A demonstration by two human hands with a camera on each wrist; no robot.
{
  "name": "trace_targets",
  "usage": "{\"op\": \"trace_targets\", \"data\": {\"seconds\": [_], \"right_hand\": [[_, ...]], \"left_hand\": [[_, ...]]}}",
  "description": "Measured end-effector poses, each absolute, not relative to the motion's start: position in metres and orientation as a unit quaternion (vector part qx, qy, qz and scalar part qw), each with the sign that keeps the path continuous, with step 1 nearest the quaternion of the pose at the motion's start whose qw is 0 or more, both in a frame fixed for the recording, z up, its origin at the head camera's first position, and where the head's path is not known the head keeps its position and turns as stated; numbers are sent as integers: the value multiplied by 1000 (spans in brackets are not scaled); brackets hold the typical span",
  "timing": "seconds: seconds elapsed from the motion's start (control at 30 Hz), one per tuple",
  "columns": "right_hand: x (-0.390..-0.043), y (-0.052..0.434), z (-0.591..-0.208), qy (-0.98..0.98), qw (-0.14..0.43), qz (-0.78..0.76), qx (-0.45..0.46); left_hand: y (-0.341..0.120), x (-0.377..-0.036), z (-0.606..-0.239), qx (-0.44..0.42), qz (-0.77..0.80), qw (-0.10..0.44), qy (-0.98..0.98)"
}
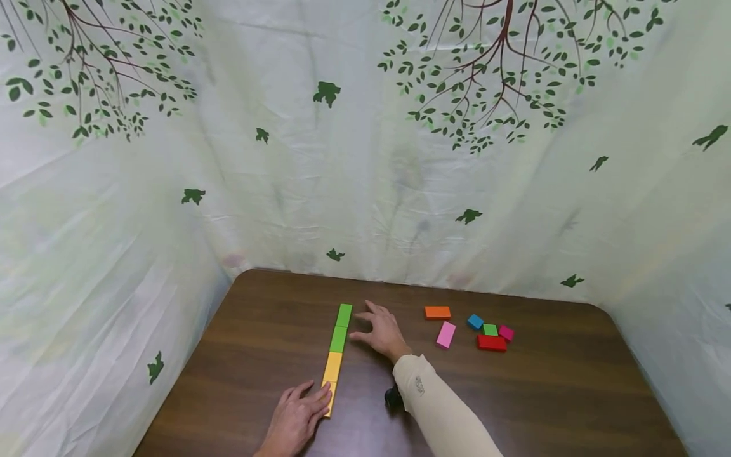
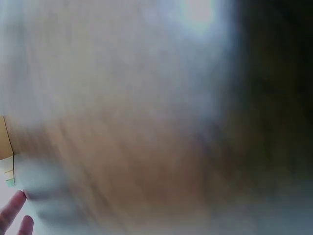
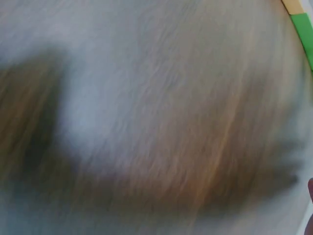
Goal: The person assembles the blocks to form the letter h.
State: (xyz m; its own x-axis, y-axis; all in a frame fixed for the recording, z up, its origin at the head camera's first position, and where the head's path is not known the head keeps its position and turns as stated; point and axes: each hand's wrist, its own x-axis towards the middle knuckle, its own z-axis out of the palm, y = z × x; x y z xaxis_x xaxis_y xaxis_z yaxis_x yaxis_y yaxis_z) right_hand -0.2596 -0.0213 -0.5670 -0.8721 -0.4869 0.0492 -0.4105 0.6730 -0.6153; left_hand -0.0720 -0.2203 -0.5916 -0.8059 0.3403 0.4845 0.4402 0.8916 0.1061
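Note:
A straight row of blocks runs away from me in the head view: two green blocks (image 1: 339, 338) at the far end and two yellow blocks (image 1: 332, 367) at the near end. My left hand (image 1: 293, 419) lies beside the near end, its fingertips resting on the nearest yellow block. To the right of the green blocks, my right hand (image 1: 381, 331) is spread, with thumb and fingers apart and nothing between them. In the right wrist view a green block (image 3: 304, 34) shows at the upper right edge. Left fingertips (image 2: 13, 208) appear at the lower left of the left wrist view.
On the right lie an orange block (image 1: 437, 313) and a pink block (image 1: 446, 334). Farther right, blue (image 1: 475, 322), green (image 1: 490, 330), magenta (image 1: 506, 333) and red (image 1: 492, 343) blocks form a cluster. A leaf-printed curtain (image 1: 365, 158) hangs behind the brown table (image 1: 257, 330).

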Motion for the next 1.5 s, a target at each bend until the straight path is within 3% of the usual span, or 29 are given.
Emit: {"op": "trace_targets", "data": {"seconds": [0.43,0.9,1.17,1.37,1.5], "right_hand": [[-252,16,-549,909,0,-330,-253],[-239,103,-554,909,-76,-355,-202],[-237,147,-568,907,-66,-375,-179],[-233,163,-577,904,-37,-388,-178],[-229,168,-581,899,-47,-396,-182]], "left_hand": [[-224,-69,-589,-190,-128,231,-946],[-226,-71,-590,-213,-125,262,-933],[-222,-74,-589,-209,-125,250,-937],[-217,-74,-590,-211,-131,247,-937],[-213,-74,-590,-211,-132,242,-938]]}}
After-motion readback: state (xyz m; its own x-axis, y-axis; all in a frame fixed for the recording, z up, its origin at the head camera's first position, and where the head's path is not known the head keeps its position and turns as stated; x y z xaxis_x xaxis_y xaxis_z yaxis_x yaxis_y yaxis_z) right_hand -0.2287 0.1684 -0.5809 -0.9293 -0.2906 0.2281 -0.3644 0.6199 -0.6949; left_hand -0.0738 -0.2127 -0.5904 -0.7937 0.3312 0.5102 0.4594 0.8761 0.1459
